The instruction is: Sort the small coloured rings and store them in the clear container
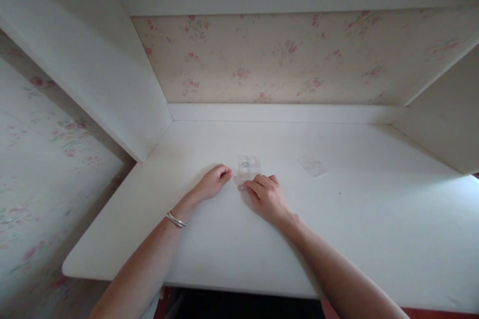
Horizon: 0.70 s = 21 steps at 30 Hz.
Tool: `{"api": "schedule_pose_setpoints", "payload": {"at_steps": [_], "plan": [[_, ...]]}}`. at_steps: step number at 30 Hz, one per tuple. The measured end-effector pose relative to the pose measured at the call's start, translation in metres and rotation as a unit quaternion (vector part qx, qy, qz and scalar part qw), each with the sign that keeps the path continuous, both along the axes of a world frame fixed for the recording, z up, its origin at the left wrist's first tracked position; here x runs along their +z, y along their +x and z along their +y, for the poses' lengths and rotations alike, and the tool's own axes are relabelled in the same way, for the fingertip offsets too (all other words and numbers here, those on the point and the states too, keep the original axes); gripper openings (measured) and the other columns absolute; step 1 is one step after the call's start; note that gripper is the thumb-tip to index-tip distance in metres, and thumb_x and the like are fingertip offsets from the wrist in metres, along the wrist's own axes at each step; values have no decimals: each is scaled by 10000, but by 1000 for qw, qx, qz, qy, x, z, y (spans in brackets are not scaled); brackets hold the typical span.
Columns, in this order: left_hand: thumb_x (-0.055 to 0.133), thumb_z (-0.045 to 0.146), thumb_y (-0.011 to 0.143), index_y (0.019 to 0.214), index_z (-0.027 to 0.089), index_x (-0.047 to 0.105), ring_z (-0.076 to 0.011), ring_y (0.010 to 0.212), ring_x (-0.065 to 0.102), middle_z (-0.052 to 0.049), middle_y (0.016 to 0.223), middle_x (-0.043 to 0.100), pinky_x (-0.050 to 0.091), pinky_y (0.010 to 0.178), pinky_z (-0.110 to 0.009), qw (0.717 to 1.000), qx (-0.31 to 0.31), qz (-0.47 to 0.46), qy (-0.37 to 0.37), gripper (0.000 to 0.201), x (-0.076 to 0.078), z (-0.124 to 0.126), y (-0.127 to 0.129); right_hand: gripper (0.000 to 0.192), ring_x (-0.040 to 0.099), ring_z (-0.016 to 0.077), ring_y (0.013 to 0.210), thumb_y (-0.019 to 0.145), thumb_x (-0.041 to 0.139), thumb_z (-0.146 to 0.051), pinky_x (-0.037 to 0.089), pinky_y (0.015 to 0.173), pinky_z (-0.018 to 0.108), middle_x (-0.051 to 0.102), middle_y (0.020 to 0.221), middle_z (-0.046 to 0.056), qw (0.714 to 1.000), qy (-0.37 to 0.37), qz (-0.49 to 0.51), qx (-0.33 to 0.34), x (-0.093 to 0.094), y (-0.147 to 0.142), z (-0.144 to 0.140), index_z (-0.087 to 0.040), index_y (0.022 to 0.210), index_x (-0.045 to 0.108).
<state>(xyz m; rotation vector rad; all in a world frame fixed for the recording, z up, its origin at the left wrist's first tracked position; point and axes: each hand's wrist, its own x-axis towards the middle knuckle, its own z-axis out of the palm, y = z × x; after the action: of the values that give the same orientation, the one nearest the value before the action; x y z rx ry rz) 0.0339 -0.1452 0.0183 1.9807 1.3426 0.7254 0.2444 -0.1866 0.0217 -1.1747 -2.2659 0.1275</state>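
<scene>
Pinching: left hand (214, 183), contents indistinct | right hand (267, 198): grip unclear, near clear packet (251, 163)

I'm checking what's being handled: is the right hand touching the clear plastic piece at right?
Apart. The head view shows white tabletop between the right hand and the clear plastic piece.

The left hand (217, 180) is curled – thumb and forefinger pinched – its forearm (149, 254) angled toward one o'clock. The right hand (266, 197), palm down with bent fingers, points toward eleven.
</scene>
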Motion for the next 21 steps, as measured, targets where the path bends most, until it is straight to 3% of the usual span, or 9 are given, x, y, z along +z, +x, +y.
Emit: {"api": "schedule_pose_setpoints", "payload": {"at_steps": [6,13,21], "plan": [[397,419,885,863,147,555,-139,712,513,-10,765,561,420,652,-256,998,52,-37,-15,315,2,11,7,264,539,136,728,922,416,-291,306,719,279,615,769,34,992,3,99,-73,-4,13,13,-210,899,666],[425,333,881,814,144,608,-159,790,538,-45,823,581,423,744,-283,993,34,36,104,271,11,40,39,225,551,138,735,909,450,-289,324,713,278,619,779,25,989,-3,118,-92,-3,20,18,-223,890,664],[470,267,853,801,161,646,-163,791,548,-49,834,590,430,743,-286,986,52,88,130,212,4,53,52,255,560,140,733,911,433,-320,340,721,282,624,795,35,986,0,128,-109,-5,29,22,-220,904,668]]}}
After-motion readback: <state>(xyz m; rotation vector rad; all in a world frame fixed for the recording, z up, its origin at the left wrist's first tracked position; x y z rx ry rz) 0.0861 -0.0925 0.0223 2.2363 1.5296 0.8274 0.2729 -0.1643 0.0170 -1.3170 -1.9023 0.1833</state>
